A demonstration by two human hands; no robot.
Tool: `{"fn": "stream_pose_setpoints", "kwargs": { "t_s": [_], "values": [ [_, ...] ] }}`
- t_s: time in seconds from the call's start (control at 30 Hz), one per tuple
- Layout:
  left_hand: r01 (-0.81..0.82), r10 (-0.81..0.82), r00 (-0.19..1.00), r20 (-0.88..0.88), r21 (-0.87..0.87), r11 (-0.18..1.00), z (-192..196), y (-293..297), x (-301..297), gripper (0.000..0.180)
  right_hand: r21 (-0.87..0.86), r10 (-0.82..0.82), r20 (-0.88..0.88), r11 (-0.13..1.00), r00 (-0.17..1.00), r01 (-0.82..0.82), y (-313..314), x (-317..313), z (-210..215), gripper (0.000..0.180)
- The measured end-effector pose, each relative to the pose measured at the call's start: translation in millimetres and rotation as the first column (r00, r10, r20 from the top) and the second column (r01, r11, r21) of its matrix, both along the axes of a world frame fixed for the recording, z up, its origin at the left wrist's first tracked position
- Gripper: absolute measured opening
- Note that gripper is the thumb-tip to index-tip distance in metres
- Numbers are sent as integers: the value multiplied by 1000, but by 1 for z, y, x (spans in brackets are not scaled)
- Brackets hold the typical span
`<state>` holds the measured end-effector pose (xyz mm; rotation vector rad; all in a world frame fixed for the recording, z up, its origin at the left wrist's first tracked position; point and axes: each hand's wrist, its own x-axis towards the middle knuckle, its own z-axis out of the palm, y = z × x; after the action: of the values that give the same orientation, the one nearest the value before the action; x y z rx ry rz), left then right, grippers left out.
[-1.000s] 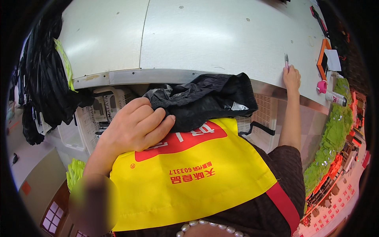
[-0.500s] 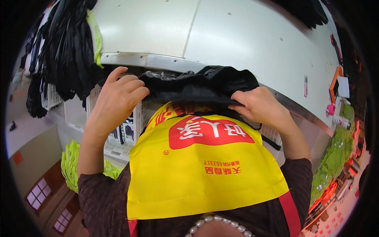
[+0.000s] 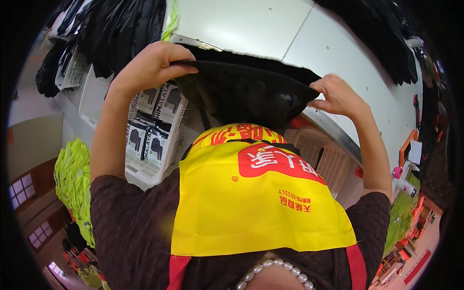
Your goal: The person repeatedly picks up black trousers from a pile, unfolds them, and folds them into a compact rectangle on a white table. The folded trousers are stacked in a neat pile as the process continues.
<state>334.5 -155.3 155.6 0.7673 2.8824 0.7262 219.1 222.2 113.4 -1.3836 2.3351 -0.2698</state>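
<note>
Black cloth piece (image 3: 251,94) stretched wide at chest height, just in front of the white worktop (image 3: 251,24) edge, top hem pulled into a near-straight line between both hands. Left hand (image 3: 147,67) pinching the left corner, fingers (image 3: 181,67) curled shut over the hem; right hand (image 3: 338,96) clamped on the right corner, thumb and fingers closed on the fabric. Looks like a spreading or straightening step, so best done with even tension on both corners, hem kept level, no twist in the wrists. Worth keeping the hanging body of the cloth clear of the yellow apron (image 3: 256,193) below, which it overlaps from this view; touching or not, cannot tell. Lifting slightly before laying it on the worktop should stop the lower edge folding under. Off to the left, a white basket (image 3: 154,169) of packaged black gloves (image 3: 157,130) under the worktop, a heap of yellow-green gloves (image 3: 72,183) beyond it. More dark garments (image 3: 121,29) hanging top left, well apart from the grip.
</note>
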Motion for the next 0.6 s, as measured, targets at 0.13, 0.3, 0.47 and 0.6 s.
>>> {"fn": "stream_pose_setpoints", "kwargs": {
  "t_s": [0.13,0.3,0.47,0.6],
  "values": [
    [18,-33,998,-58,-245,969,17,-15,23,10,47,91,-281,996,955,-81,-22,14,17,20],
    [-140,99,989,-110,-477,868,18,-21,62,25,-179,192,-358,947,914,-269,-45,70,51,16],
    [-87,-58,916,-396,-338,937,19,-5,66,19,-116,542,-217,811,812,-573,-61,115,80,12],
    [-107,-106,834,-542,-346,932,29,-7,61,8,115,573,-184,819,798,-562,-70,113,76,6]
  ]
}}
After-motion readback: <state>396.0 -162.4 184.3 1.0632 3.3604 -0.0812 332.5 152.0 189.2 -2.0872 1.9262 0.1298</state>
